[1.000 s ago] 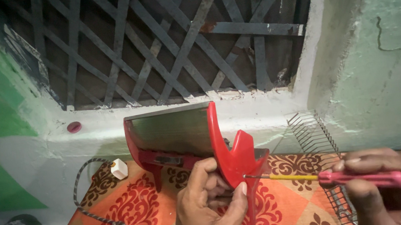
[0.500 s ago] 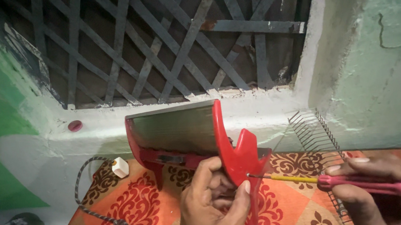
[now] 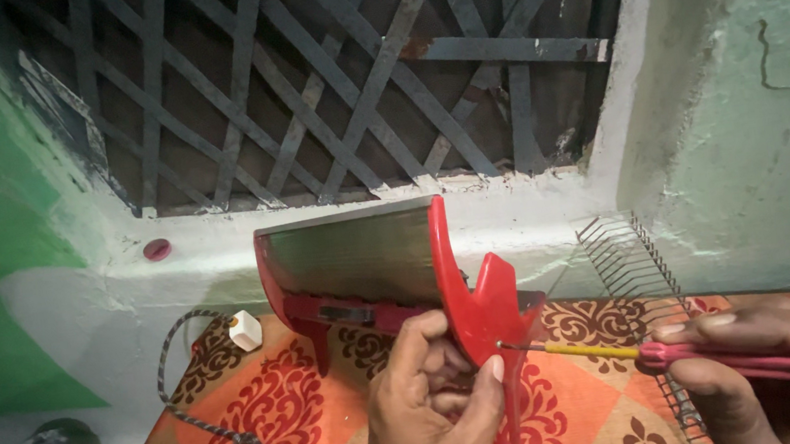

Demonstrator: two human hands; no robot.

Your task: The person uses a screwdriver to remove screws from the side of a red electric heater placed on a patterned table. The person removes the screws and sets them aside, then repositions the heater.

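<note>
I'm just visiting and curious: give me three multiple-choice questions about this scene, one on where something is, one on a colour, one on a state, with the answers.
1. Where does the wire rack lie?
A. right of the red heater
B. on the window ledge
C. under the cloth

2. What colour is the screwdriver handle?
A. blue
B. pink
C. black

3. How is the left hand?
A. resting flat on the cloth
B. gripping the heater's red end piece
C. holding the cord

Answers:
1 A, the rack sits against the wall at the heater's right.
2 B, the handle in the right hand is pink with a yellow shaft.
3 B, its fingers wrap the red end where the tip touches.
</note>
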